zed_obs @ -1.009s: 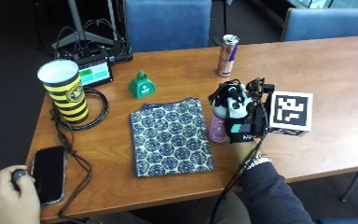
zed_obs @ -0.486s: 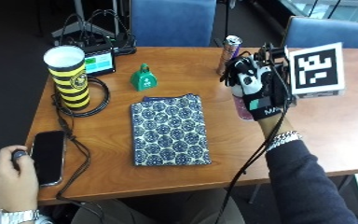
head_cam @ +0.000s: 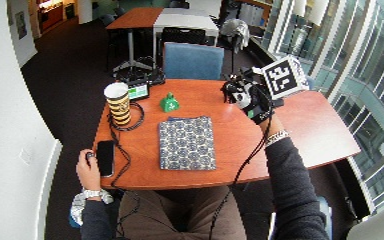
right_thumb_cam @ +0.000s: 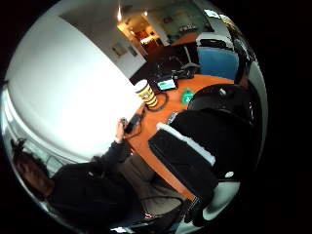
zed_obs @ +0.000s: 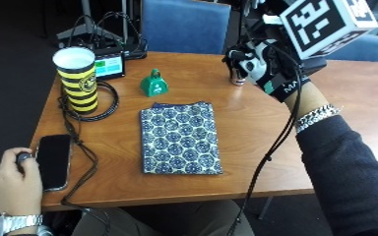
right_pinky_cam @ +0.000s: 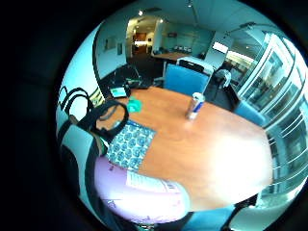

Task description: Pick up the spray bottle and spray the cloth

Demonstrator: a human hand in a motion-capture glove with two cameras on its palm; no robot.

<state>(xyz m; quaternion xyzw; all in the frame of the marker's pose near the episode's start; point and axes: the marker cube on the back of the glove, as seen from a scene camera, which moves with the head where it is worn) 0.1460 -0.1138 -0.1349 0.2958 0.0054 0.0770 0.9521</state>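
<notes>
Fingers [zed_obs: 254, 61] curling round spray bottle [right_pinky_cam: 139, 195], I'm holding it raised over counter [zed_obs: 254, 128], off to side of cloth [zed_obs: 179, 137]. Judging risk: nozzle aim unclear, mist possibly hitting can [zed_obs: 238, 78] or phone [zed_obs: 52, 160] instead. Wooden counter, glass-walled office.

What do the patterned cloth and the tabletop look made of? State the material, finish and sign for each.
Cloth: likely woven fabric, matte; it lies flat, printed with a blue-and-white pattern and no glare.
Tabletop: seemingly wood or wood-look laminate, smooth and semi-gloss; soft reflections show on it.
</notes>
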